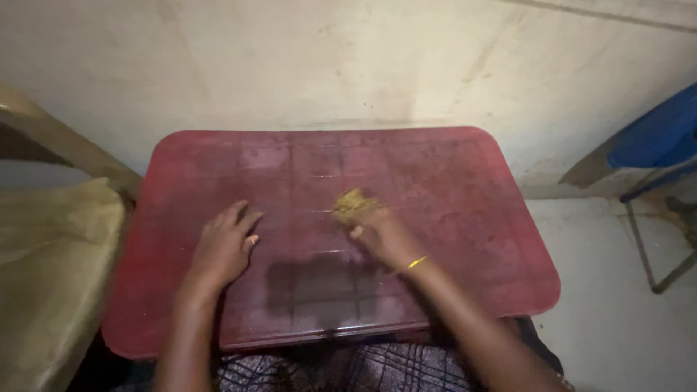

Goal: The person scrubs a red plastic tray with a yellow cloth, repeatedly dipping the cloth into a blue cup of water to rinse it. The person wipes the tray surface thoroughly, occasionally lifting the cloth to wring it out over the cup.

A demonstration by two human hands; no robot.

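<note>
Right hand (381,236) fingers clamped on yellowish scrubber (353,205) mid-tabletop; left hand (221,247) flat, fingers apart; red table (465,189) edges unobstructed.

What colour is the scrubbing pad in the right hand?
Yellowish-green scrubbing pad, held by the right hand; head view.

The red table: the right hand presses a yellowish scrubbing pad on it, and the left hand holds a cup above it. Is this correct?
Not quite. In the head view the left hand holds no cup; it rests flat and open on the red table. The right hand does press a yellowish scrubbing pad on the tabletop.
</note>
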